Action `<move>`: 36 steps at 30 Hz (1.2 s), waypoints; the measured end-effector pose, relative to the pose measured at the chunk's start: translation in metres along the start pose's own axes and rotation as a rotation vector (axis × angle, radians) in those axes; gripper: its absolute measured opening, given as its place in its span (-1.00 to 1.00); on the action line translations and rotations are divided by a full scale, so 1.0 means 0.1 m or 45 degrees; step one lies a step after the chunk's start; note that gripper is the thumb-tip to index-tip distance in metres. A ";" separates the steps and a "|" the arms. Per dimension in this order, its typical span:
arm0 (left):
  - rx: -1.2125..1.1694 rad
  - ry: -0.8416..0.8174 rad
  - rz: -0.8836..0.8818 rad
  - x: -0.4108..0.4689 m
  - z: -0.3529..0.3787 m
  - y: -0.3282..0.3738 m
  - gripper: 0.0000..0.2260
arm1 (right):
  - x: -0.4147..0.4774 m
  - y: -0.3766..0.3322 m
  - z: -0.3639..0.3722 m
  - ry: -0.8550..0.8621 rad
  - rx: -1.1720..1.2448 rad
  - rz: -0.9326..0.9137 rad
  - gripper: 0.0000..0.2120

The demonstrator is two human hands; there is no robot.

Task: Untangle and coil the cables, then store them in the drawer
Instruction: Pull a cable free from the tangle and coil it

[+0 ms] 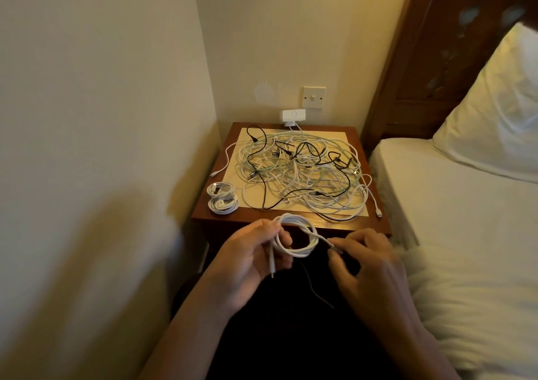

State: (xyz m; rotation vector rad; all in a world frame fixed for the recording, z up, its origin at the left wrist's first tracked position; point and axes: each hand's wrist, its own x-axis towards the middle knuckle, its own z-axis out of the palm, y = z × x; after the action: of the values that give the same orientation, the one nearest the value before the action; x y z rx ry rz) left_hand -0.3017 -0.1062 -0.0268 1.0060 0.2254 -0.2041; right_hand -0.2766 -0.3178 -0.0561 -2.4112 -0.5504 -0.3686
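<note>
On nightstand (291,222): 2 coiled cables (222,198) (1 more in hands), 1 tangle (302,173).

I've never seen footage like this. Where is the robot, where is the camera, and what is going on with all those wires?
There is no robot here: a person works with bare hands. The single picture comes from a wide-angle camera worn on the person's head, looking forward and down.

On the bedside table lies a big tangle of white and black cables. At the table's near left corner sit two finished coils.

The left hand holds a white cable wound into loops, while the right hand pinches its loose end. A bed stands to the right. I cannot make out the drawer in this picture.
</note>
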 end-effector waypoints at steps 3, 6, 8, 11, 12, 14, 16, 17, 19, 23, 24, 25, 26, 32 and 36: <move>0.007 -0.046 -0.022 -0.01 0.05 -0.06 -0.86 | -0.02 -0.08 -0.03 0.013 0.217 0.068 -0.71; 0.041 0.023 0.023 -0.01 0.12 -0.15 -0.83 | 0.00 -0.20 -0.02 -0.023 0.639 0.399 -0.77; 0.270 0.142 0.135 -0.01 0.13 -0.22 -0.80 | 0.04 -0.24 -0.01 -0.132 1.018 0.618 -0.79; 0.578 0.315 0.289 -0.01 0.15 -0.27 -0.86 | 0.07 -0.24 0.04 -0.329 1.475 0.861 -0.65; 0.616 0.339 0.324 -0.01 0.15 -0.27 -0.88 | 0.09 -0.23 0.05 -0.359 1.570 0.926 -0.64; 0.668 0.353 0.341 0.00 0.14 -0.26 -0.88 | 0.12 -0.20 0.08 -0.353 1.641 1.016 -0.72; 0.696 0.355 0.316 -0.01 0.13 -0.27 -0.89 | 0.13 -0.17 0.11 -0.347 1.569 0.997 -0.74; 0.722 0.363 0.301 0.00 0.12 -0.28 -0.89 | 0.14 -0.14 0.12 -0.362 1.550 0.987 -0.73; 0.718 0.354 0.249 0.00 0.10 -0.27 -0.88 | 0.14 -0.10 0.13 -0.421 1.566 0.966 -0.71; 0.437 0.259 0.048 -0.02 0.06 -0.22 -0.78 | 0.13 -0.06 0.12 -0.502 1.503 0.839 -0.67; 0.334 0.243 -0.012 -0.01 0.05 -0.21 -0.73 | 0.13 -0.07 0.12 -0.497 1.451 0.814 -0.68; 0.212 0.227 -0.068 -0.01 0.03 -0.20 -0.69 | 0.13 -0.08 0.12 -0.491 1.351 0.773 -0.69; 0.101 0.214 -0.111 0.01 0.02 -0.19 -0.66 | 0.13 -0.09 0.12 -0.486 1.210 0.720 -0.71; -0.101 0.241 -0.155 0.04 0.00 -0.22 -0.60 | 0.17 -0.14 0.12 -0.572 0.905 0.634 -0.74; -0.283 0.200 -0.164 0.04 0.01 -0.21 -0.60 | 0.18 -0.11 0.14 -0.582 1.009 0.695 -0.72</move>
State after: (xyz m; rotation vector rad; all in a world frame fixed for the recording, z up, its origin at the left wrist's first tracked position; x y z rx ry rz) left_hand -0.3037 -0.1179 -0.0445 0.7875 0.4471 -0.2126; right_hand -0.2646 -0.2956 -0.0538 -1.7428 -0.1460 0.5542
